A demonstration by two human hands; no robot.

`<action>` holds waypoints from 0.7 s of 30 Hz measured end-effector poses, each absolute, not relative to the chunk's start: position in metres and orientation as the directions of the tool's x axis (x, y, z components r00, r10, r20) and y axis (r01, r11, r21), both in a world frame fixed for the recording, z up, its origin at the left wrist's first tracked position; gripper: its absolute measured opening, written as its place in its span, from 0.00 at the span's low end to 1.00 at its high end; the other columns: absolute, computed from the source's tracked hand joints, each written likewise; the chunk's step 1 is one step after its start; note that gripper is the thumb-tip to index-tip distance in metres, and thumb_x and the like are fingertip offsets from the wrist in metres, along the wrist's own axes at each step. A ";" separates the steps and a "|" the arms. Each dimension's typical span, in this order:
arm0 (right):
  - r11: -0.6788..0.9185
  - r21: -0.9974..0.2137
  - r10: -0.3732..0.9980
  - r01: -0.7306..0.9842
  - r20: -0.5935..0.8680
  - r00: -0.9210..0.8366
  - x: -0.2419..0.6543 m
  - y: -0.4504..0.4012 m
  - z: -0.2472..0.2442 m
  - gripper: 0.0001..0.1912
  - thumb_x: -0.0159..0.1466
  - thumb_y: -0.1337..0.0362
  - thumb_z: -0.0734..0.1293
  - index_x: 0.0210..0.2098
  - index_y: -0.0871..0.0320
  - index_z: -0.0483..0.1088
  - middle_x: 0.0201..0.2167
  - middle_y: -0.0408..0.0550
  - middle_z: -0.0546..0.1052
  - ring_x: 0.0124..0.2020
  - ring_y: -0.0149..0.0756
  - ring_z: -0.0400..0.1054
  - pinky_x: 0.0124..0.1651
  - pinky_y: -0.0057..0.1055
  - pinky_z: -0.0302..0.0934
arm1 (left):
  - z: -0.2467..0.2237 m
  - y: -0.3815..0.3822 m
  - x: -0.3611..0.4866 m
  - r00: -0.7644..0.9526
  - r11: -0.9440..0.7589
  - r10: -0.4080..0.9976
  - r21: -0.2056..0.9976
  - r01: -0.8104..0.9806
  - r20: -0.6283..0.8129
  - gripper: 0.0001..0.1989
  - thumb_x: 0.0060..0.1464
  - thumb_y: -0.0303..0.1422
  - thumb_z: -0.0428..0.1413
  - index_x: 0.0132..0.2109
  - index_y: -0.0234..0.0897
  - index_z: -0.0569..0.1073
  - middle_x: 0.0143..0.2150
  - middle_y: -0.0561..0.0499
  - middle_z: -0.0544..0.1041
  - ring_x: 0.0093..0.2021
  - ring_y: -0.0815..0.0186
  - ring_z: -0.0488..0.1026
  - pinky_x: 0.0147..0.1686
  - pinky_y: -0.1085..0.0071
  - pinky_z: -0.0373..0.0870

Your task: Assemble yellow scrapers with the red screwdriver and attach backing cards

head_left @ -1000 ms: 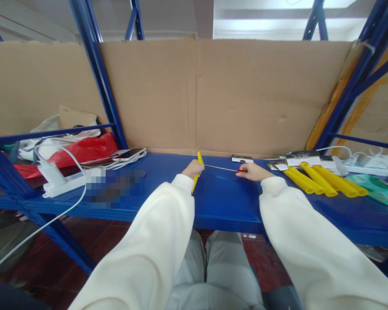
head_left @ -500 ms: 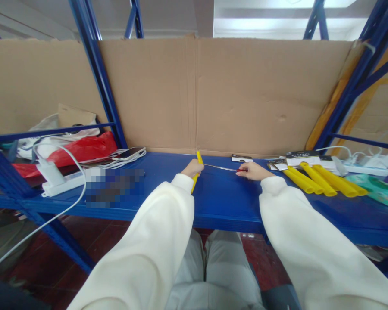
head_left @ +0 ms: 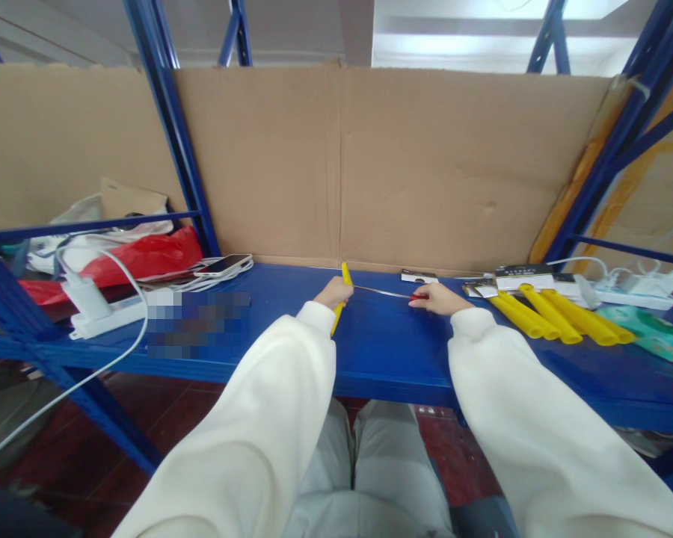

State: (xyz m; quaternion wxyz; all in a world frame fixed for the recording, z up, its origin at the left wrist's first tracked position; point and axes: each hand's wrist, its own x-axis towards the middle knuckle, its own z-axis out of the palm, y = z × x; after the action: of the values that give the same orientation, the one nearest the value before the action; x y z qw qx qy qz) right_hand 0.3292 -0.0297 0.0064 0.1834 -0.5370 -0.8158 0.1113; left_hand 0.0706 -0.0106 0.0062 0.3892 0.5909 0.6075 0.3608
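Near the middle of the blue shelf, my left hand (head_left: 333,292) is closed around a narrow yellow piece (head_left: 346,274), whose ends stick out above and below the fist. My right hand (head_left: 438,299) pinches the red handle of what looks like a screwdriver (head_left: 384,291). Its thin metal shaft points left and reaches the yellow piece beside my left fingers. Whether the tip touches or enters the piece I cannot tell. A small black-and-white card (head_left: 419,276) lies just behind my right hand.
Several yellow tubes (head_left: 564,320) with black-and-white cards lie to the right, beside a green packet (head_left: 659,331). At left are a phone (head_left: 224,265), a white power strip (head_left: 106,317) with a trailing cable and a red bag (head_left: 151,258). A cardboard panel (head_left: 426,164) stands behind the shelf (head_left: 392,351).
Both hands keep their grips in nearly the same places. The view has shifted very slightly.
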 end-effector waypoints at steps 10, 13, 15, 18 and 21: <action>0.327 -0.278 0.925 0.903 0.290 -0.246 0.326 -0.026 0.000 0.12 0.54 0.64 0.72 0.28 0.54 0.63 0.24 0.41 0.72 0.26 0.32 0.64 0.30 0.27 0.55 | 0.008 -0.014 0.072 -0.009 0.033 0.999 0.871 0.490 -0.033 0.09 0.51 0.18 0.54 0.40 0.25 0.74 0.18 0.58 0.62 0.17 0.73 0.60 0.19 0.77 0.58; 0.332 -0.236 0.914 0.913 0.322 -0.248 0.330 -0.025 0.001 0.11 0.56 0.60 0.72 0.28 0.55 0.65 0.25 0.43 0.74 0.27 0.34 0.66 0.31 0.28 0.56 | 0.008 -0.014 0.072 -0.007 0.034 0.999 0.873 0.487 -0.035 0.08 0.51 0.18 0.55 0.40 0.25 0.74 0.18 0.58 0.61 0.17 0.74 0.59 0.19 0.78 0.58; 0.342 -0.234 0.913 0.910 0.313 -0.263 0.332 -0.025 0.001 0.10 0.58 0.58 0.70 0.26 0.55 0.67 0.25 0.45 0.75 0.28 0.35 0.67 0.32 0.29 0.57 | 0.009 -0.015 0.072 -0.005 0.034 0.999 0.868 0.495 -0.037 0.08 0.51 0.18 0.54 0.40 0.25 0.74 0.17 0.59 0.60 0.17 0.74 0.59 0.19 0.78 0.57; 0.382 -0.264 0.910 0.885 0.276 -0.310 0.334 -0.023 0.000 0.14 0.62 0.56 0.66 0.24 0.55 0.68 0.24 0.46 0.75 0.30 0.37 0.69 0.33 0.30 0.58 | 0.011 -0.017 0.072 -0.006 0.039 0.999 0.859 0.510 -0.042 0.09 0.53 0.17 0.52 0.41 0.24 0.74 0.17 0.59 0.60 0.17 0.74 0.59 0.18 0.78 0.57; 0.412 -0.334 0.902 0.848 0.281 -0.328 0.332 -0.022 -0.002 0.10 0.60 0.58 0.68 0.26 0.56 0.69 0.26 0.46 0.76 0.30 0.37 0.70 0.34 0.30 0.60 | 0.011 -0.017 0.073 -0.014 0.043 0.999 0.858 0.512 -0.042 0.10 0.54 0.17 0.51 0.42 0.24 0.74 0.17 0.59 0.59 0.16 0.74 0.58 0.18 0.78 0.57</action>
State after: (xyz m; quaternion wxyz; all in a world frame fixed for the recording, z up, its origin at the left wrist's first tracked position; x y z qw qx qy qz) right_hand 0.3324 -0.0222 -0.0021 0.2150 -0.5385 -0.8123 0.0632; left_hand 0.0726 -0.0171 0.0112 0.3595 0.6031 0.6263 0.3388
